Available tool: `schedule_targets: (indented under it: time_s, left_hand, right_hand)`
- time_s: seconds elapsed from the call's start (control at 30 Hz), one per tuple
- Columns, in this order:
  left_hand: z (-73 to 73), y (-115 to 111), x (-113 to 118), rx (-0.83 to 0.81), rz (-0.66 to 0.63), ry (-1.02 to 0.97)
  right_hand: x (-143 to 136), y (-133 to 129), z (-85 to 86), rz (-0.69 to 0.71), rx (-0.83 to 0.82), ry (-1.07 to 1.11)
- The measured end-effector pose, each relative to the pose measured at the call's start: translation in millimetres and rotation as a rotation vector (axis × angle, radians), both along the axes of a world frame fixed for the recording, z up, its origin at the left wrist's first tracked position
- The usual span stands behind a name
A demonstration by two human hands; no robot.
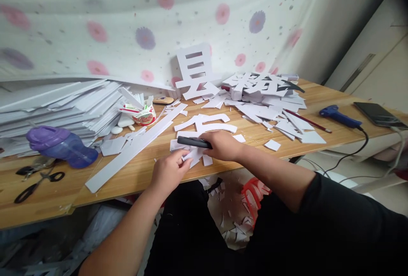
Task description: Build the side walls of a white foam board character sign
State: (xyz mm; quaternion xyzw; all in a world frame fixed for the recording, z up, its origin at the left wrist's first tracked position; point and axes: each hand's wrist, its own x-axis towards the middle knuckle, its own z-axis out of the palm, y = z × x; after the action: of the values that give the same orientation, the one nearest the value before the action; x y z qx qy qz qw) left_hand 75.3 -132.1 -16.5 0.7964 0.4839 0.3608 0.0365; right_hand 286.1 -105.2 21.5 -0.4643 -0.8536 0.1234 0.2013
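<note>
My right hand (221, 145) is closed around a black utility knife (193, 142), which points left above the white board pieces; I cannot see its blade. Just below and to the left, my left hand (170, 170) pinches a small white board scrap (184, 157) between thumb and fingers. Under both hands lie white offcuts (208, 160) near the table's front edge. Right behind them rests a cut-out white character (204, 125), flat on the wood and partly covered by my right hand.
Another cut-out character (195, 70) leans on the flowered curtain. Board sheets (57, 106) are stacked left, scraps (267, 97) heaped right. A long white strip (137, 150), purple-lidded bottle (62, 146), scissors (40, 184), paper cup (145, 114), red pencil (307, 121), blue glue gun (340, 116) and phone (381, 114) lie around.
</note>
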Motion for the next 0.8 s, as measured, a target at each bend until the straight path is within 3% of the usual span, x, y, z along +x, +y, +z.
schedule_targets:
  time_s: [0.33, 0.47, 0.57, 0.7, 0.8]
  left_hand:
    - [-2.3, -5, -8, -0.167, -0.024, -0.020]
    - [16.8, -13, -3, -0.088, -0.010, 0.001]
    - [37.9, -19, 11, -0.023, -0.099, 0.000]
    - [48.2, -19, 30, -0.292, -0.126, -0.302]
    - [40.9, -19, 36, -0.442, -0.081, -0.490]
  right_hand:
    - [4, -1, 4.8, -0.219, -0.016, -0.113]
    - [9, -12, 22.6, -0.224, 0.004, -0.073]
    - [9, -27, 39.5, -0.197, 0.004, -0.030]
    - [27, -28, 48.5, -0.218, -0.060, 0.044]
    - [64, -5, 38.6, -0.419, -0.120, 0.093]
